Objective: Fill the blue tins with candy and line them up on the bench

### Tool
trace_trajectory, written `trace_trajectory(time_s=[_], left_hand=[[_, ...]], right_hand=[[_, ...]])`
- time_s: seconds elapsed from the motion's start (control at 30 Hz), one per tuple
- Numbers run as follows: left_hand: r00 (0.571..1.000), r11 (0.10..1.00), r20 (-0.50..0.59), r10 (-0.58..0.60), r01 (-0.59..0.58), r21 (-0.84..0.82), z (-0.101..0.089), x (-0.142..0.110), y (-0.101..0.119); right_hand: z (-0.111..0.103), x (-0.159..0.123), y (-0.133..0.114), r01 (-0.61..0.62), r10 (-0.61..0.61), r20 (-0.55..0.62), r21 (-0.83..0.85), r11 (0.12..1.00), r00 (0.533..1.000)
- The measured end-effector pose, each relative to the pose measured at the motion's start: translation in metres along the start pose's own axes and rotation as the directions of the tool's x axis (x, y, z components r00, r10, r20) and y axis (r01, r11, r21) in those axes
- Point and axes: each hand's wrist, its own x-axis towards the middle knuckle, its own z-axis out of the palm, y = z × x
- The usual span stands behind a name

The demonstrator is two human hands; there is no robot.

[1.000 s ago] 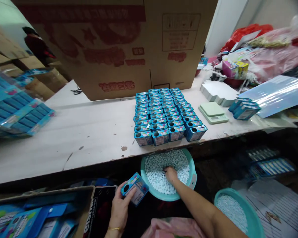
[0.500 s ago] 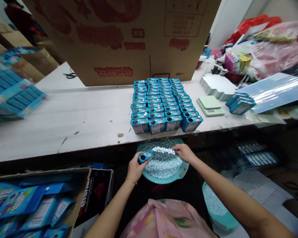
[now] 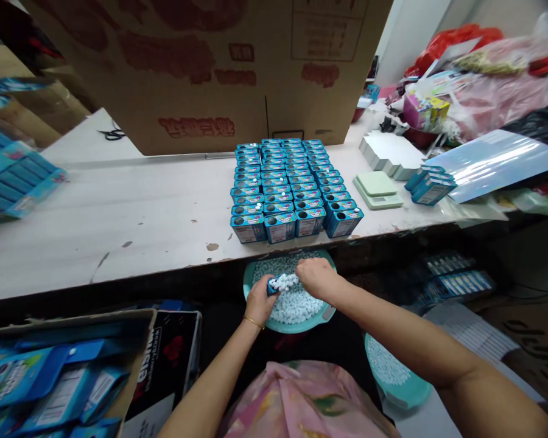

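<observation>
Above a turquoise basin (image 3: 292, 328) full of small white pellets (image 3: 296, 309), my left hand (image 3: 259, 301) is closed around a small blue box (image 3: 272, 286). My right hand (image 3: 317, 278) is closed on a narrow scoop heaped with white pellets (image 3: 285, 282); the scoop itself is mostly hidden under them and by my fingers. The heap reaches the top of the box and covers its opening. On the table beyond, several rows of upright blue boxes (image 3: 279, 226) have round dark holes in their tops, with loose pellets on some.
A big cardboard carton (image 3: 201, 97) stands behind the rows on the white table (image 3: 119, 207). To their right are a pale green scale (image 3: 378, 190) and more blue boxes (image 3: 432, 184). An open carton of blue packaging (image 3: 68, 377) is at lower left, a second turquoise tub (image 3: 404, 392) at lower right.
My right hand has moved left and turned over, bringing the pellet-filled scoop onto the box's top. My left hand has shifted slightly right with the box. The camera view has shifted a little.
</observation>
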Motion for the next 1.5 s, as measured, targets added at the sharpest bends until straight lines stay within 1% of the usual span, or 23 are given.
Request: trace_trajectory(time_s=[0.07,0.17,0.27,0.37,0.47,0.53,0.6,0.63,0.7,0.77,0.8,0.83,0.9,0.97,1.03,1.1,1.2,1.27,1.33,1.4,1.47,1.5], left_hand=[[1.000,1.000,-0.002,-0.013,0.013,-0.010,-0.001,0.001,-0.001],[1.000,0.997,-0.001,-0.027,0.027,-0.068,-0.002,0.003,-0.003],[1.000,0.993,0.003,-0.007,0.008,-0.114,-0.001,0.005,-0.004],[1.000,0.990,-0.003,0.004,-0.005,-0.139,0.001,0.006,-0.004],[1.000,0.986,-0.017,0.025,-0.027,-0.167,0.005,0.006,-0.005],[0.999,0.982,-0.019,0.029,-0.033,-0.186,0.005,0.007,-0.006],[1.000,0.980,-0.029,0.006,-0.011,-0.199,0.002,0.006,-0.008],[0.999,0.979,-0.042,-0.017,0.008,-0.205,0.000,0.005,-0.009],[0.994,0.972,-0.082,-0.069,0.048,-0.232,-0.009,0.001,-0.012],[0.986,0.961,-0.124,-0.110,0.074,-0.265,-0.019,-0.003,-0.015],[0.982,0.957,-0.141,-0.125,0.082,-0.278,-0.024,-0.005,-0.016],[0.978,0.954,-0.154,-0.142,0.093,-0.284,-0.029,-0.008,-0.017],[0.970,0.949,-0.169,-0.175,0.120,-0.290,-0.036,-0.012,-0.019],[0.964,0.944,-0.175,-0.201,0.143,-0.297,-0.040,-0.016,-0.022],[0.959,0.936,-0.182,-0.217,0.152,-0.316,-0.043,-0.019,-0.026],[0.950,0.928,-0.201,-0.238,0.161,-0.337,-0.045,-0.021,-0.031],[0.935,0.919,-0.235,-0.266,0.171,-0.356,-0.049,-0.023,-0.039],[0.935,0.922,-0.244,-0.258,0.163,-0.351,-0.050,-0.023,-0.040],[0.942,0.933,-0.240,-0.234,0.148,-0.330,-0.047,-0.020,-0.038],[0.955,0.947,-0.219,-0.202,0.134,-0.293,-0.041,-0.016,-0.031],[0.969,0.963,-0.180,-0.166,0.120,-0.242,-0.032,-0.011,-0.022],[0.976,0.970,-0.160,-0.148,0.112,-0.215,-0.027,-0.008,-0.018]], right_hand=[[-0.003,0.001,-0.001,0.013,-0.013,-0.016,-0.016,1.000,1.000],[-0.005,0.002,0.002,0.013,-0.014,-0.017,-0.021,1.000,1.000],[-0.002,0.003,0.001,0.000,0.000,-0.006,-0.025,1.000,1.000],[0.001,0.002,-0.006,0.000,-0.001,-0.023,-0.037,0.999,1.000],[-0.004,0.000,-0.011,0.012,-0.013,-0.033,-0.048,0.999,0.999],[-0.011,-0.004,-0.006,0.014,-0.016,-0.034,-0.050,0.999,0.999],[-0.013,-0.009,0.009,-0.009,0.007,-0.028,-0.048,0.999,1.000],[-0.009,-0.011,0.019,-0.033,0.032,-0.020,-0.046,0.998,0.999],[0.010,-0.011,0.039,-0.114,0.114,0.020,-0.011,0.993,0.993],[0.044,-0.005,0.051,-0.222,0.216,0.082,0.075,0.972,0.973],[0.064,0.001,0.052,-0.288,0.274,0.106,0.155,0.945,0.956],[0.084,0.009,0.049,-0.319,0.300,0.127,0.184,0.930,0.946],[0.122,0.026,0.033,-0.349,0.319,0.152,0.242,0.906,0.935],[0.150,0.044,0.010,-0.363,0.326,0.166,0.303,0.881,0.931],[0.166,0.057,-0.006,-0.371,0.328,0.174,0.373,0.851,0.928],[0.171,0.064,-0.010,-0.357,0.310,0.176,0.440,0.824,0.934],[0.164,0.062,0.008,-0.302,0.260,0.156,0.525,0.796,0.953],[0.149,0.054,0.025,-0.265,0.235,0.126,0.560,0.785,0.964],[0.127,0.043,0.040,-0.208,0.213,0.062,0.589,0.781,0.975],[0.099,0.032,0.049,-0.123,0.168,-0.020,0.595,0.794,0.986],[0.070,0.022,0.051,-0.051,0.109,-0.072,0.552,0.832,0.991],[0.056,0.018,0.049,-0.033,0.079,-0.070,0.505,0.862,0.994]])
